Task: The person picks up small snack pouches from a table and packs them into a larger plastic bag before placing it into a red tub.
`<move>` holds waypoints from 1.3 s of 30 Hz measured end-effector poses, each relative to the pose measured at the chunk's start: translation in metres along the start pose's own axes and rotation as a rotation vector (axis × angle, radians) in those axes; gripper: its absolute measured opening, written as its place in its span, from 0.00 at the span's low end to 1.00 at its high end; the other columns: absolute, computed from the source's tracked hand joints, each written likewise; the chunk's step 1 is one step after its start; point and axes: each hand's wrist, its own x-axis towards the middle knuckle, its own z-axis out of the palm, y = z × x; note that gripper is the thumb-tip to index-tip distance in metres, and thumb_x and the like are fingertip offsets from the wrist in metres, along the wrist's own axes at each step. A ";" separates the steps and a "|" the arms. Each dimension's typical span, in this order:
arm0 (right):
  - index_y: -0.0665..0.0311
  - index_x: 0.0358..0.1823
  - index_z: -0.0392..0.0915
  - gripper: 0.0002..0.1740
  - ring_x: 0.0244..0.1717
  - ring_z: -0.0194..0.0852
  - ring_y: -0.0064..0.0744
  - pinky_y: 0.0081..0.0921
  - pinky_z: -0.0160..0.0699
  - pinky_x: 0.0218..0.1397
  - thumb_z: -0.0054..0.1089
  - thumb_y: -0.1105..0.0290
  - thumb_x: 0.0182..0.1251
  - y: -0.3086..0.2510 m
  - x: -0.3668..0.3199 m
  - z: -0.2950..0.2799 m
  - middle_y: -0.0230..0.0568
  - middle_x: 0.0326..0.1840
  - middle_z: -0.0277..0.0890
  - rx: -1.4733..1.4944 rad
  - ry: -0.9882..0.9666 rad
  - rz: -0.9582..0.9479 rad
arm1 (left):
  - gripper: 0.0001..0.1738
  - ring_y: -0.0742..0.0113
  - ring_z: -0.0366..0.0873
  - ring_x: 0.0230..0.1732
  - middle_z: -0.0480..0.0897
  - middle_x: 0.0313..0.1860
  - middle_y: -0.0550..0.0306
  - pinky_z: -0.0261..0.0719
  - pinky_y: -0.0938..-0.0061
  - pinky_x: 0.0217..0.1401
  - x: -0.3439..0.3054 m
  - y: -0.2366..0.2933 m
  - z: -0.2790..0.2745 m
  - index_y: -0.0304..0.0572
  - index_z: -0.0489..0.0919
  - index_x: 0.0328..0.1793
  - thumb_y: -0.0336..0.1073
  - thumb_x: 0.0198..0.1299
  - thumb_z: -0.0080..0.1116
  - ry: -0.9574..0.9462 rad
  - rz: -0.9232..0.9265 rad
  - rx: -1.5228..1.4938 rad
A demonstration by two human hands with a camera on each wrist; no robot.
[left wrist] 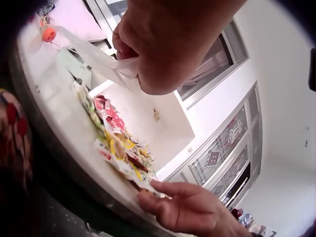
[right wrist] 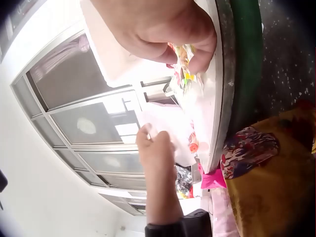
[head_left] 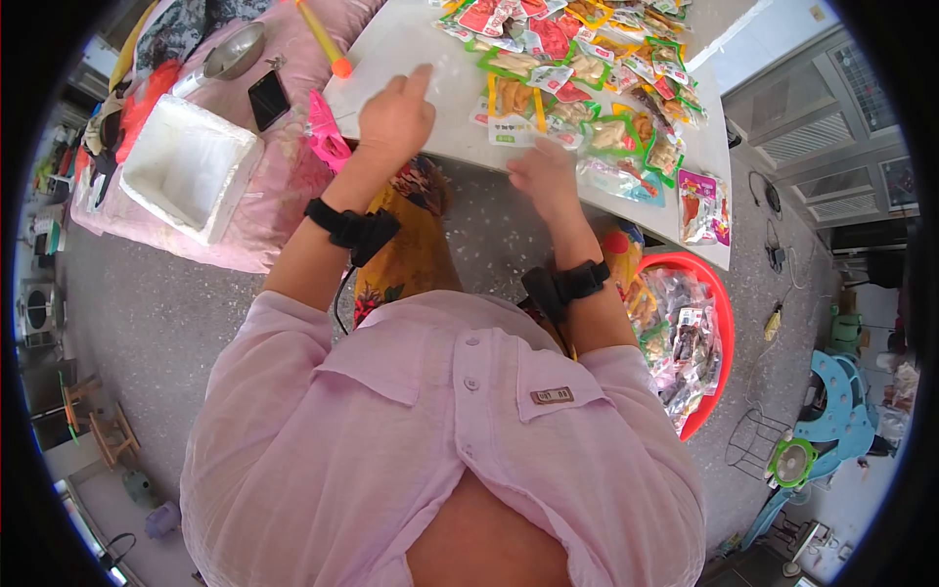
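Observation:
My left hand (head_left: pixel 395 117) is raised over the table's left part and grips a clear plastic bag (left wrist: pixel 96 57), which stretches away from its fingers in the left wrist view. At the table's near edge, my right hand (head_left: pixel 548 181) pinches the corner of a white and yellow food packet (head_left: pixel 514 129) between thumb and fingers. That packet lies at the front of a spread of sealed food packets (head_left: pixel 587 68) with green, yellow and red edges. In the right wrist view the right hand's fingers (right wrist: pixel 200 34) partly hide the packets.
Beside my right leg stands a red basin (head_left: pixel 726 328) full of packets. A purple packet (head_left: pixel 698 201) lies on the table's right corner. To the left, a pink-covered surface (head_left: pixel 279 210) bears a white foam box (head_left: pixel 220 230), a phone (head_left: pixel 268 100) and a metal pan (head_left: pixel 238 51).

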 end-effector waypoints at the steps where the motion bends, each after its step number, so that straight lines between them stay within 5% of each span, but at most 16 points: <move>1: 0.67 0.54 0.54 0.27 0.33 0.71 0.28 0.22 0.71 0.26 0.51 0.74 0.51 0.013 0.011 -0.004 0.39 0.40 0.63 -0.037 -0.017 -0.052 | 0.22 0.47 0.72 0.30 0.73 0.32 0.45 0.71 0.60 0.33 -0.006 0.000 0.014 0.47 0.66 0.50 0.32 0.44 0.45 -0.068 -0.025 -0.008; 8: 0.65 0.48 0.62 0.21 0.29 0.70 0.26 0.20 0.68 0.25 0.52 0.74 0.51 -0.011 0.011 0.009 0.35 0.35 0.66 0.007 0.099 0.084 | 0.24 0.46 0.71 0.39 0.72 0.38 0.42 0.69 0.60 0.43 -0.024 0.001 0.061 0.44 0.63 0.53 0.31 0.44 0.43 -0.318 -0.170 -0.144; 14: 0.68 0.29 0.71 0.08 0.24 0.63 0.17 0.14 0.63 0.25 0.56 0.71 0.50 -0.002 0.006 -0.016 0.31 0.24 0.67 -0.276 0.279 -0.360 | 0.27 0.44 0.70 0.41 0.69 0.44 0.40 0.69 0.60 0.45 -0.024 0.006 0.050 0.43 0.61 0.55 0.29 0.44 0.43 -0.368 -0.137 -0.162; 20: 0.65 0.26 0.71 0.03 0.22 0.60 0.15 0.12 0.62 0.26 0.55 0.76 0.50 -0.017 0.000 -0.062 0.28 0.22 0.66 -0.322 0.416 -0.782 | 0.28 0.44 0.69 0.43 0.66 0.48 0.40 0.69 0.61 0.45 -0.025 0.005 0.052 0.42 0.61 0.56 0.26 0.43 0.43 -0.345 -0.065 -0.192; 26: 0.66 0.30 0.66 0.06 0.27 0.67 0.21 0.17 0.69 0.30 0.49 0.82 0.51 -0.050 0.005 -0.115 0.35 0.28 0.68 0.156 0.558 -0.753 | 0.24 0.46 0.71 0.38 0.69 0.40 0.43 0.70 0.61 0.41 -0.027 0.002 0.064 0.43 0.64 0.53 0.27 0.44 0.43 -0.272 -0.048 -0.139; 29: 0.67 0.33 0.63 0.07 0.30 0.69 0.27 0.23 0.74 0.32 0.46 0.82 0.52 -0.047 0.014 -0.141 0.41 0.33 0.67 0.354 0.451 -0.703 | 0.20 0.47 0.71 0.36 0.71 0.36 0.45 0.71 0.61 0.39 -0.025 0.003 0.067 0.44 0.66 0.49 0.28 0.45 0.43 -0.254 -0.061 -0.102; 30: 0.68 0.36 0.62 0.09 0.32 0.70 0.31 0.28 0.75 0.32 0.46 0.81 0.52 -0.043 0.015 -0.149 0.42 0.37 0.66 0.379 0.395 -0.536 | 0.19 0.47 0.72 0.36 0.71 0.35 0.45 0.71 0.61 0.39 -0.024 0.004 0.067 0.43 0.67 0.47 0.28 0.45 0.43 -0.257 -0.064 -0.089; 37: 0.71 0.46 0.63 0.19 0.37 0.69 0.35 0.28 0.71 0.34 0.50 0.76 0.51 -0.052 0.001 -0.147 0.45 0.36 0.68 -0.361 0.551 -0.166 | 0.21 0.46 0.71 0.34 0.71 0.35 0.42 0.71 0.59 0.38 -0.026 0.000 0.066 0.40 0.66 0.48 0.29 0.43 0.44 -0.288 -0.013 -0.107; 39: 0.72 0.44 0.64 0.20 0.38 0.69 0.41 0.31 0.69 0.38 0.53 0.74 0.48 -0.054 -0.001 -0.162 0.49 0.37 0.69 -1.066 0.740 -0.473 | 0.20 0.46 0.71 0.34 0.71 0.35 0.42 0.70 0.59 0.38 -0.023 -0.001 0.068 0.40 0.66 0.47 0.30 0.43 0.44 -0.301 -0.026 -0.111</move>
